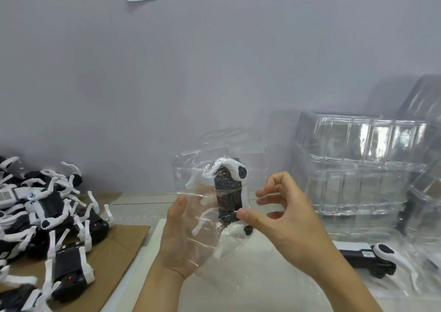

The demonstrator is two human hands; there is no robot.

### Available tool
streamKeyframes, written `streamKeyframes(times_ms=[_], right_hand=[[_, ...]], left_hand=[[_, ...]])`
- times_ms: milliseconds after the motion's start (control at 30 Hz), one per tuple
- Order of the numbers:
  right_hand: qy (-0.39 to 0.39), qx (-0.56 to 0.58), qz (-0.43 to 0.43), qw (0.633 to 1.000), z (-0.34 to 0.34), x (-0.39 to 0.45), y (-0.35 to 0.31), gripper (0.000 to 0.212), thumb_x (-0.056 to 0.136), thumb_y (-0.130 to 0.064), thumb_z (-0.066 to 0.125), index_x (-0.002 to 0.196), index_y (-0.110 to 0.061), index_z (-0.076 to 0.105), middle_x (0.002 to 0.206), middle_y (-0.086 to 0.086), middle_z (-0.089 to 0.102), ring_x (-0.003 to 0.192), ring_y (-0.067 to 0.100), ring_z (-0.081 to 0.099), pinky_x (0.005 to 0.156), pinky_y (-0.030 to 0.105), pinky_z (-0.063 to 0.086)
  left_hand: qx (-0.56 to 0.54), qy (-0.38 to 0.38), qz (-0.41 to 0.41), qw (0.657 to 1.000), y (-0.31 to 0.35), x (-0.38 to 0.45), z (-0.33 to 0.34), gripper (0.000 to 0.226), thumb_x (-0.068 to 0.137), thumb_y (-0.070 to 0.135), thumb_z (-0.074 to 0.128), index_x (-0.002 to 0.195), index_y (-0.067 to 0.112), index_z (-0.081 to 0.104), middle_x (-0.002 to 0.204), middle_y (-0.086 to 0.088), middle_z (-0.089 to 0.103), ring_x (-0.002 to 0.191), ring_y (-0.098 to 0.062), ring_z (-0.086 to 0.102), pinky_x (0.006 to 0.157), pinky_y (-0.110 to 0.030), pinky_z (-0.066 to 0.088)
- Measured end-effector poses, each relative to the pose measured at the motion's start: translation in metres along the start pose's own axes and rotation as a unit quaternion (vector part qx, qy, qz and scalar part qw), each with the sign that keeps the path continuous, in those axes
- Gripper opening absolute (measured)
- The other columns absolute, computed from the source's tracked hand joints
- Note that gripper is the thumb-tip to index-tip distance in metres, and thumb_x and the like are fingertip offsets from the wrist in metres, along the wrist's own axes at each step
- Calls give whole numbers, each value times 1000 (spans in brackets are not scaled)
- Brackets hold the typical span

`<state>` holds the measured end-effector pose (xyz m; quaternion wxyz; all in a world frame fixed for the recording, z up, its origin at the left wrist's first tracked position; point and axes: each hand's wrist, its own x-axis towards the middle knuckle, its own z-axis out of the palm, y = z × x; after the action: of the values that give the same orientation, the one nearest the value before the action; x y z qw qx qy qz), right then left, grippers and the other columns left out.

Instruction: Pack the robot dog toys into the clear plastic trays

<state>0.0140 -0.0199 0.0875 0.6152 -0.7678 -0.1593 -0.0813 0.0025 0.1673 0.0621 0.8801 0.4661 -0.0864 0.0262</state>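
I hold a clear plastic tray (191, 185) up in front of me with a black-and-white robot dog toy (228, 197) seated in it, its head at the top. My left hand (181, 237) supports the tray from behind, palm toward me, thumb on its left edge. My right hand (284, 218) pinches the tray's right edge beside the toy between thumb and fingers. Another robot dog toy (372, 259) lies in a tray on the table at the right.
A heap of loose robot dog toys (45, 218) lies on brown cardboard (119, 245) at the left. A tall stack of clear trays (362, 166) stands at the back right against the wall. A white board (250, 288) covers the table below my hands.
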Motion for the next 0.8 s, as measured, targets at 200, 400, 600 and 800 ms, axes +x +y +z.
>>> streamKeyframes(times_ms=[200,400,600,800], right_hand=[[4,-23,26,999,-11,2,9,24,82,-31,78,90,-30,55,98,-12,65,91,-1,62,73,17,49],[69,-35,12,997,-38,6,9,10,94,-18,64,91,-27,62,92,-10,66,81,-7,60,63,4,42],[55,-41,-9,998,-38,6,1,12,94,-21,63,90,-33,63,91,-15,65,86,-8,60,65,5,44],[38,-47,-5,998,-31,5,-2,12,95,-26,61,92,-37,60,95,-18,63,90,-11,58,66,8,46]], left_hand=[[216,-50,9,975,16,5,-8,67,42,64,89,99,31,74,110,-1,73,106,-12,68,83,-22,56],[566,-63,-33,821,48,-1,-23,73,45,70,83,107,40,57,124,10,63,121,-8,54,105,-41,41],[702,-96,-176,684,48,-8,3,79,42,66,80,106,55,34,125,28,39,117,-2,43,96,-29,43],[746,-135,-203,620,17,-6,44,83,58,57,83,119,54,26,128,26,27,121,-5,31,115,-36,25]])
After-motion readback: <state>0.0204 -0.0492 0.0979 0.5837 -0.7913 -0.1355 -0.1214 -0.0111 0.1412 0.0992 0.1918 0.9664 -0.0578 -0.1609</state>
